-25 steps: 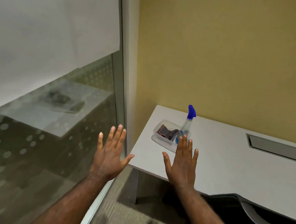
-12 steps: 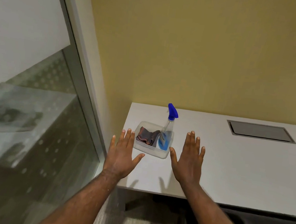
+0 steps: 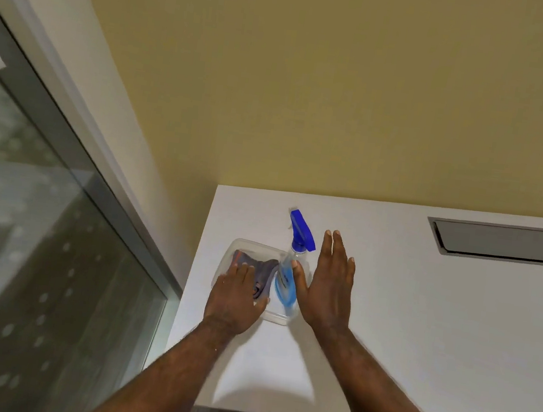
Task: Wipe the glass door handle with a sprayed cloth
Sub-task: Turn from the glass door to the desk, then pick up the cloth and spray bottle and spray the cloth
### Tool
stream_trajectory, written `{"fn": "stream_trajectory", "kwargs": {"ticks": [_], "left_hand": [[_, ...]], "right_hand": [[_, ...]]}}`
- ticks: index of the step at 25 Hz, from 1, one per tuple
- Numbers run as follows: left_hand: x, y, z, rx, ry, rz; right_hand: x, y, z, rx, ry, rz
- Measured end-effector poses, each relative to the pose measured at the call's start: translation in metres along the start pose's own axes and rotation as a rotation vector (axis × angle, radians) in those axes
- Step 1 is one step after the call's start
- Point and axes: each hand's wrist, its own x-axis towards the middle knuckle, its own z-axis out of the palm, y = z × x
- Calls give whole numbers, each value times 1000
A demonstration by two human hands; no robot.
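A clear plastic tray (image 3: 277,318) sits near the left corner of the white desk (image 3: 419,329). Inside it lie a crumpled grey cloth (image 3: 266,271) and a spray bottle (image 3: 288,277) with blue liquid and a blue trigger head. My left hand (image 3: 235,299) hovers palm down over the tray's near left part, fingertips at the cloth, fingers apart. My right hand (image 3: 330,282) is open just right of the bottle, its thumb at the bottle's side. Neither hand grips anything. The door handle is not in view.
A glass panel (image 3: 33,243) with frosted dots and a grey frame (image 3: 73,152) runs along the left. A yellow wall (image 3: 313,90) stands behind the desk. A grey cable hatch (image 3: 500,241) is set into the desk at the back right.
Both hands have moved forward to the tray: the left now over the cloth, the right beside the bottle. The view has turned right, away from the glass.
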Motion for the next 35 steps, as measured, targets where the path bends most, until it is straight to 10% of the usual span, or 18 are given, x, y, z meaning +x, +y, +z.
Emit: {"fn": "stream_trajectory", "kwargs": {"ticks": [19,25,30,35], "left_hand": [[85,29,64,-7,-173,-169],[84,27,34,-741,-194,-573],[67,-5,3,-917,15,-544],[23,-47,-30,-1751,130,-508]], "right_hand": [[68,-2,46,636,86,-80],[71,-9,43,831,53,-76],[74,-39,-3,956,28,-12],[65,-78,-53,997,204,-75]]}}
